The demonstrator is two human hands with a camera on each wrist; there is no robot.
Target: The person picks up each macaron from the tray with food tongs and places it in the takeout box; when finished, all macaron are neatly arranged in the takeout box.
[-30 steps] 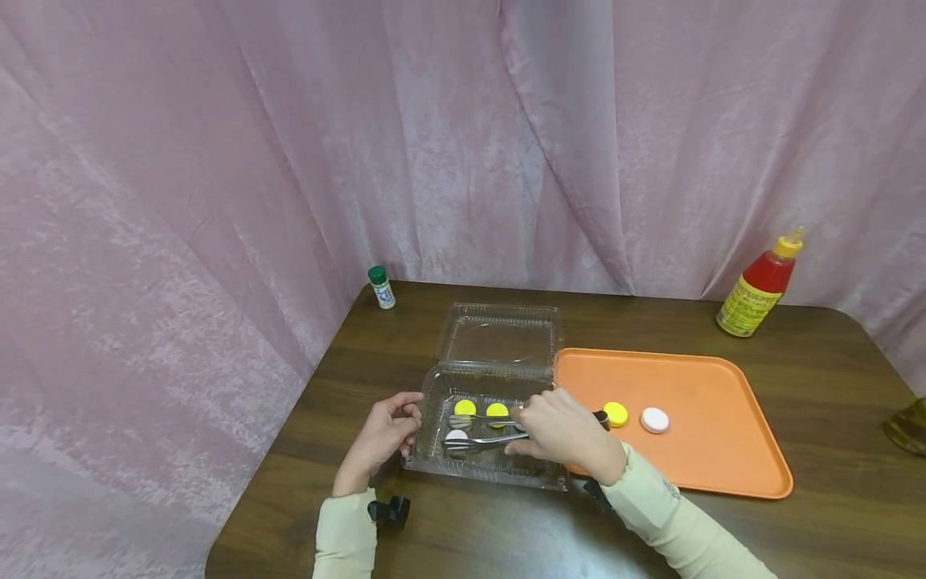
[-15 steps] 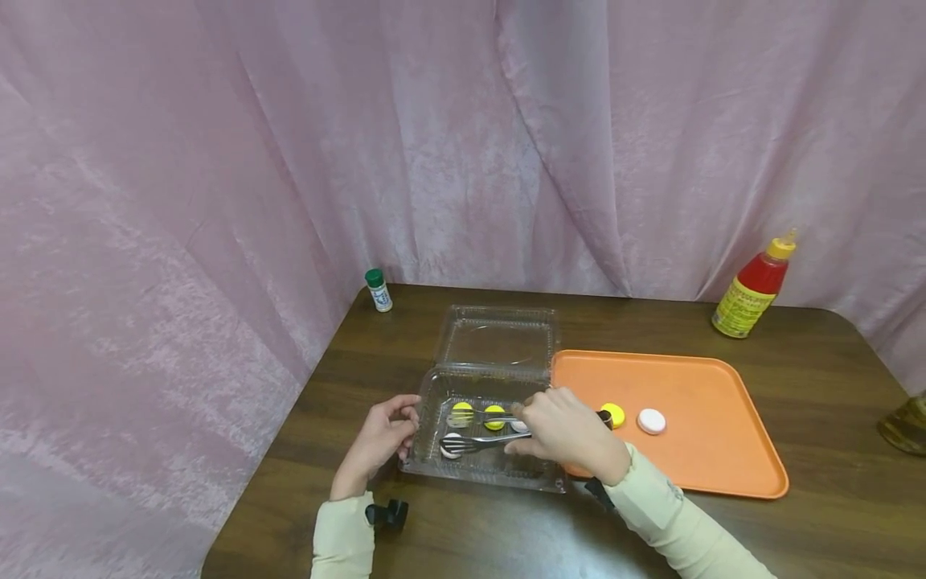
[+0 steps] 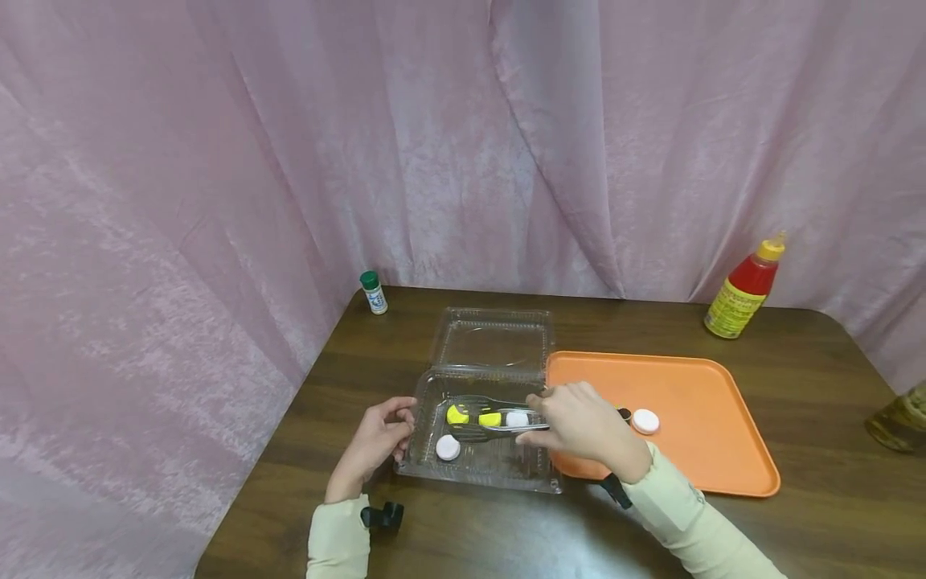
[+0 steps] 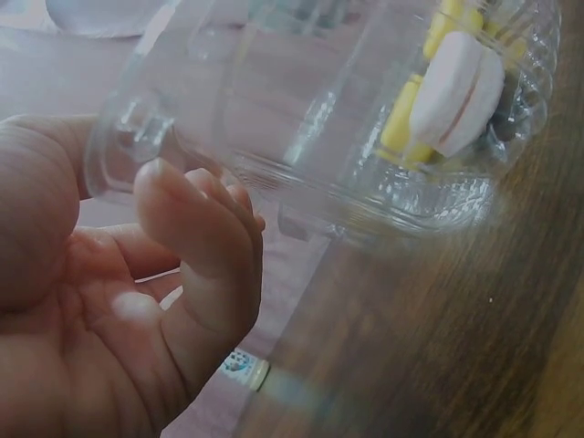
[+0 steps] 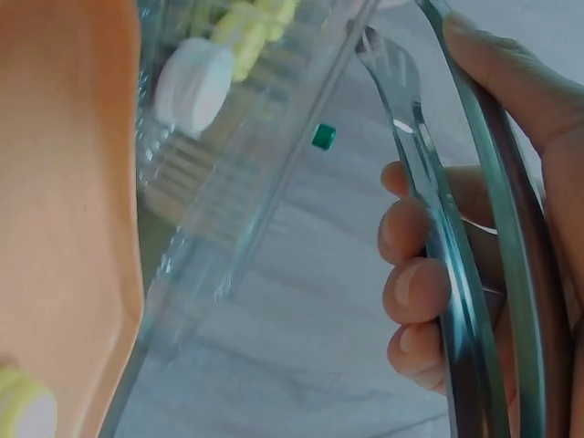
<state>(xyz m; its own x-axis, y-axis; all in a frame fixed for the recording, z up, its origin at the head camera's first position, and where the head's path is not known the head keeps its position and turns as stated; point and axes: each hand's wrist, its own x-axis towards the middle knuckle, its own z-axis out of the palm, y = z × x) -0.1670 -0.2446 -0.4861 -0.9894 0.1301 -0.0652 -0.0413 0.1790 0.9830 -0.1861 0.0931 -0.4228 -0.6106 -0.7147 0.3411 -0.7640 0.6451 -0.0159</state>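
Observation:
A clear plastic clamshell container (image 3: 499,470) lies opened out, its lid (image 3: 495,338) flat behind. My left hand (image 3: 372,442) pinches its left rim; in the left wrist view thumb and fingers (image 4: 205,246) lie on either side of the clear edge. With my right hand (image 3: 589,430) I grip metal tongs (image 3: 473,434), also seen along the fingers in the right wrist view. The tongs' spread arms reach over a back row of two yellow macarons (image 3: 489,420) and a white macaron (image 3: 517,419). Another white macaron (image 3: 448,447) sits front left.
An orange tray (image 3: 702,450) adjoins the container's right side, bearing a white macaron (image 3: 645,421) and a yellow macaron (image 5: 26,409), hidden in the head view. Further back stand a green-capped shaker (image 3: 374,293) and a red sauce bottle (image 3: 745,285). A bottle (image 3: 897,422) lies far right.
The tongs have shifted away from the front-left white macaron to straddle the back row. My right hand has moved slightly, hiding the tray's yellow macaron. My left hand stays at the rim.

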